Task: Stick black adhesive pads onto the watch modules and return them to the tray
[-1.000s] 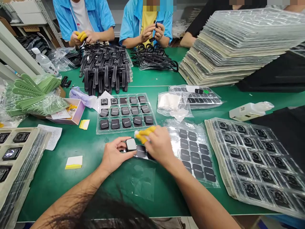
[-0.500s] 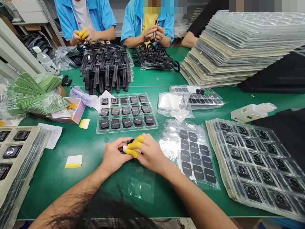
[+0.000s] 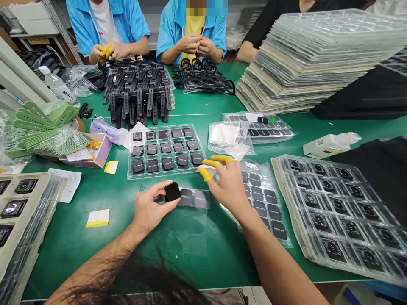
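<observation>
Between the thumb and fingers of my left hand (image 3: 149,207), a black square watch case (image 3: 172,192) is held with its glossy face up. My right hand (image 3: 227,182) wears yellow finger cots and pinches a small white wipe (image 3: 212,168), partly hidden by the fingers. It hovers by the near right corner of a clear tray (image 3: 159,174) of watch cases, most with dark labelled film on top. A short strip of dark square films (image 3: 187,198) lies between my hands. Under my right wrist is a larger clear sheet of such films (image 3: 260,208).
Stacked trays stand at left (image 3: 47,203) and right (image 3: 286,212). Farther back are watches with black straps (image 3: 140,89), a tall leaning tray stack (image 3: 295,63), green straps (image 3: 54,135), a white bottle (image 3: 330,145) and a bagged pack (image 3: 270,133). Co-workers in blue shirts (image 3: 110,25) sit opposite.
My right hand has moved away from the watch case, to the right and up, with the white wipe. My left hand keeps the case, whose black face now shows. The film strip is uncovered.
</observation>
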